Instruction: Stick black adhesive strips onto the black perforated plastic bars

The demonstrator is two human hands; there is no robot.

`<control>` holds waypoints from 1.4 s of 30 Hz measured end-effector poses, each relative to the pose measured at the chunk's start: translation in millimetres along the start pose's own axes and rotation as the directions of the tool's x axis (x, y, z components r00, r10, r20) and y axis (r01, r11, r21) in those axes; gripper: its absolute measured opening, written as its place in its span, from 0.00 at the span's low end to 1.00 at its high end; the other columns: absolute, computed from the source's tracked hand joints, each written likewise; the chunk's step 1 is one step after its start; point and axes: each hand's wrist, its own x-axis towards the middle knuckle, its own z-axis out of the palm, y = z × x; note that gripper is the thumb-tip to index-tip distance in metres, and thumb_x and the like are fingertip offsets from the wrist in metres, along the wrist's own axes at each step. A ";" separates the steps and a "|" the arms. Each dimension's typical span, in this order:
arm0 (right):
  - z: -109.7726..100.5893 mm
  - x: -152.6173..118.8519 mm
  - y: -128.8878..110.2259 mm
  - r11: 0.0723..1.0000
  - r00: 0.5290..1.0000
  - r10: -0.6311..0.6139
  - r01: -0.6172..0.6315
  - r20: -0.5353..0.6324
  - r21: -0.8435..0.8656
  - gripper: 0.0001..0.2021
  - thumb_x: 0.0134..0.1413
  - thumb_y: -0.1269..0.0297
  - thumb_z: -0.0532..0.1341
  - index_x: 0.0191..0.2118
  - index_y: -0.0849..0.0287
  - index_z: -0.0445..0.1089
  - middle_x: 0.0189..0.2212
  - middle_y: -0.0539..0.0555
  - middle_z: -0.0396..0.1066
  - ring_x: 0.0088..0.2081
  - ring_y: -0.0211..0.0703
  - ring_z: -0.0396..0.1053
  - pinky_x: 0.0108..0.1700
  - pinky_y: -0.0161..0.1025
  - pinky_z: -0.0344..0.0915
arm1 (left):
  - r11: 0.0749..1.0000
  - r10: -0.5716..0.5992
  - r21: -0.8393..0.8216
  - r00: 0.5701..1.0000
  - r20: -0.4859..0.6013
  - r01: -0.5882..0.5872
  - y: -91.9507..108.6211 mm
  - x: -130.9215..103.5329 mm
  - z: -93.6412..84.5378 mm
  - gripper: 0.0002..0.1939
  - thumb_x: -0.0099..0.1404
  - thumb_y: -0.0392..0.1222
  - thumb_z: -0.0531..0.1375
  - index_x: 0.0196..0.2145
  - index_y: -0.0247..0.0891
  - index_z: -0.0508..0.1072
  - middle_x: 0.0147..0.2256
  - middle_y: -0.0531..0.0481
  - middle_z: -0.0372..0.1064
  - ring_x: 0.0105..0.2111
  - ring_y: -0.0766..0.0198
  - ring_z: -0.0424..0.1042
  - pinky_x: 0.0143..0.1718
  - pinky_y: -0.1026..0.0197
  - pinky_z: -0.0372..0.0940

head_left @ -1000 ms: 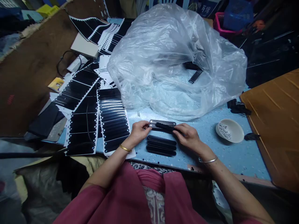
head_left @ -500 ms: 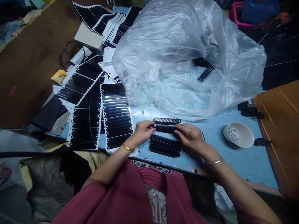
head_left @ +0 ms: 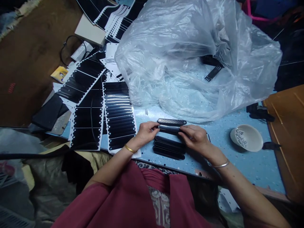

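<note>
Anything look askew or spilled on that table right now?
The black sheets left of the left hand lie askew, overlapping at different angles, with a thin strand across one. No silver bits look spilled from the bowl.

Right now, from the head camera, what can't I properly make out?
All in the head view:
- Right end of the held black strip: covered by the right hand.
- Most of the inside of the plastic bag: veiled by its cloudy folds.
- Silvery pieces in the white bowl: too small to identify.
- Pink basket: cut off by the top edge.
</note>
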 end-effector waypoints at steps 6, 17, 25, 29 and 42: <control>0.7 0.5 0.3 1.000 1.000 -0.005 0.005 0.020 -0.013 0.09 0.59 0.65 0.59 0.36 0.60 0.77 0.34 0.59 0.78 0.32 0.45 0.75 0.35 0.40 0.68 | 1.000 0.024 0.001 1.000 -0.002 -0.024 -0.7 -0.8 0.3 0.11 0.59 0.31 0.62 0.41 0.34 0.78 0.30 0.48 0.75 0.27 0.67 0.71 0.31 0.65 0.66; 0.8 4.4 -0.9 0.999 0.995 0.009 -0.005 0.102 -0.035 0.10 0.61 0.64 0.58 0.36 0.61 0.76 0.35 0.60 0.78 0.34 0.46 0.74 0.36 0.41 0.66 | 1.000 0.023 -0.015 0.999 -0.034 -0.024 -2.9 -0.7 4.0 0.11 0.57 0.32 0.64 0.40 0.34 0.78 0.29 0.49 0.75 0.26 0.68 0.71 0.29 0.66 0.67; 1.1 4.3 -0.3 0.999 0.991 0.032 -0.028 0.128 -0.037 0.10 0.61 0.65 0.57 0.36 0.60 0.77 0.35 0.60 0.78 0.35 0.46 0.74 0.36 0.40 0.65 | 0.995 0.074 -0.064 0.995 -0.066 -0.078 -2.6 -1.8 2.4 0.10 0.59 0.30 0.62 0.39 0.37 0.79 0.35 0.47 0.79 0.33 0.64 0.77 0.36 0.63 0.71; -0.1 5.4 -1.0 0.999 0.992 0.019 -0.016 0.122 -0.028 0.10 0.60 0.66 0.58 0.35 0.60 0.77 0.35 0.59 0.78 0.34 0.46 0.74 0.35 0.40 0.65 | 0.982 0.187 -0.030 0.980 -0.065 -0.189 -2.7 -1.2 1.2 0.09 0.61 0.30 0.61 0.37 0.37 0.80 0.35 0.46 0.79 0.35 0.62 0.78 0.40 0.61 0.73; 9.4 -2.8 7.5 0.952 0.979 0.193 -0.203 0.065 0.231 0.09 0.58 0.63 0.61 0.39 0.59 0.78 0.35 0.59 0.78 0.36 0.45 0.74 0.39 0.42 0.72 | 0.906 0.402 0.159 0.915 -0.036 -0.392 -8.3 -1.5 1.2 0.10 0.65 0.31 0.58 0.41 0.37 0.78 0.39 0.43 0.78 0.39 0.62 0.78 0.42 0.61 0.74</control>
